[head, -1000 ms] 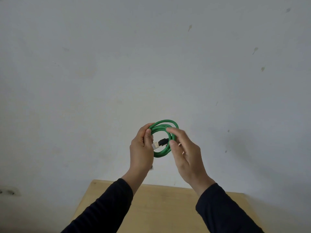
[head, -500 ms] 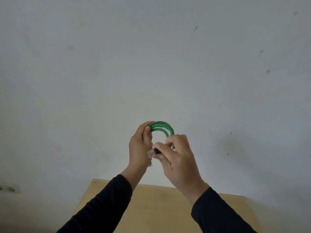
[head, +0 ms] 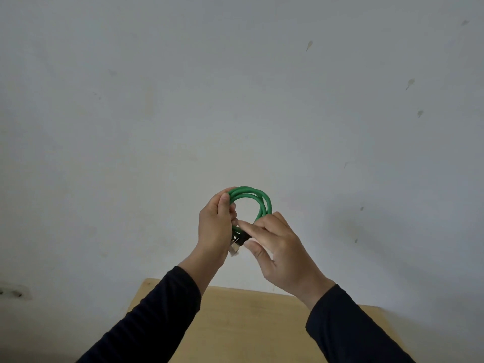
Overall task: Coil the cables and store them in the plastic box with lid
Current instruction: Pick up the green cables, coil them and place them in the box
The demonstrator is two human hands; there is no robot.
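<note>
A green cable (head: 258,199) wound into a small coil is held up in front of the wall, above the far end of the table. My left hand (head: 213,226) grips the coil's left side, thumb on top of the loops. My right hand (head: 277,247) pinches the cable's black end piece (head: 243,236) between thumb and forefinger at the bottom of the coil. A clear plug (head: 234,250) sticks out below, beside my left palm. The coil's lower part is hidden behind my fingers. No plastic box is in view.
The far end of a light wooden table (head: 251,326) shows below my forearms. Behind it is a plain white wall (head: 235,100) with small marks. A wall socket (head: 13,292) sits low at the left edge.
My right hand came off the coil's right side, closed over its bottom, and now pinches the cable end under the loops. My left hand kept its hold, and the coil stayed raised.
</note>
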